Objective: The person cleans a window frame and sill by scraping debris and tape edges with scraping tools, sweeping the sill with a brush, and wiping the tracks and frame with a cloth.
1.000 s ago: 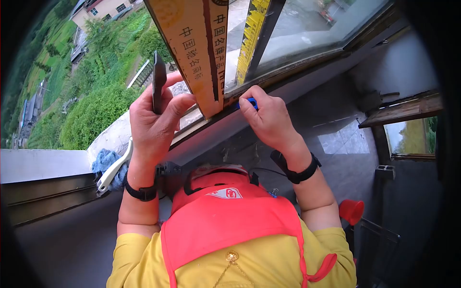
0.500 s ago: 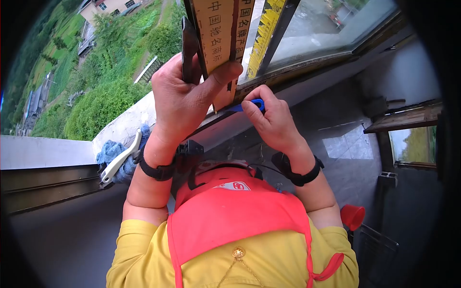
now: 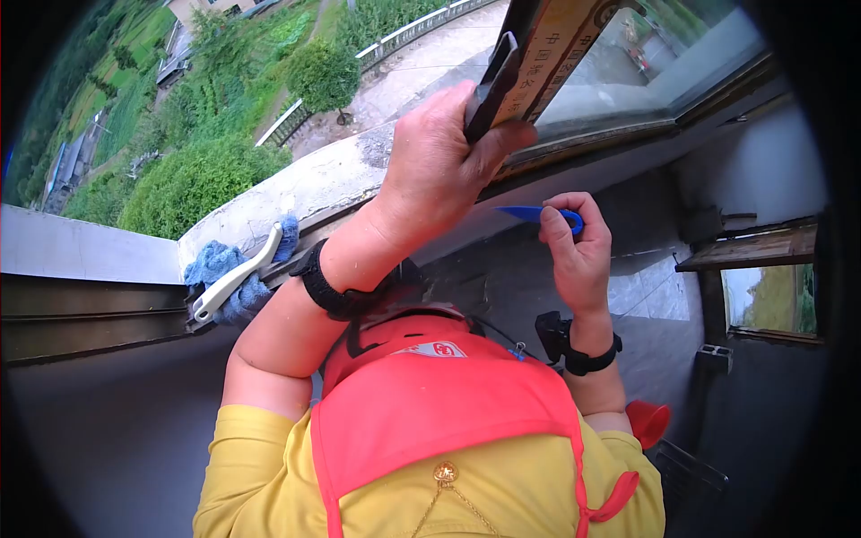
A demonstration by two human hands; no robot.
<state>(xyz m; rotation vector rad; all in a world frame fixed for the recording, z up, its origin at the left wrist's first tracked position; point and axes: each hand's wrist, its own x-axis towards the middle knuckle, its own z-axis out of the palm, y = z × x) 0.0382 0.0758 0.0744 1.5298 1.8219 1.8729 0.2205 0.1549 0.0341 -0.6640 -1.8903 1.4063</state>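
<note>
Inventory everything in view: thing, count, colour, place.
blade tool: 1, blue, in right grip
labelled strip: 1, orange, by left grip
flat piece: 1, dark, at left grip
glass pane: 1, clear, upper right
cloth: 1, blue, by ledge
tool handle: 1, white, over cloth
ledge: 1, white, left
shrubs: several, green, outside
wooden frame: 1, brown, far right
round object: 1, red, lower right
apron: 1, red, chest
pendant: 1, gold, chest
shirt: 1, yellow, torso
wristbands: 2, black, wrists
grips: 2, bare, raised
</note>
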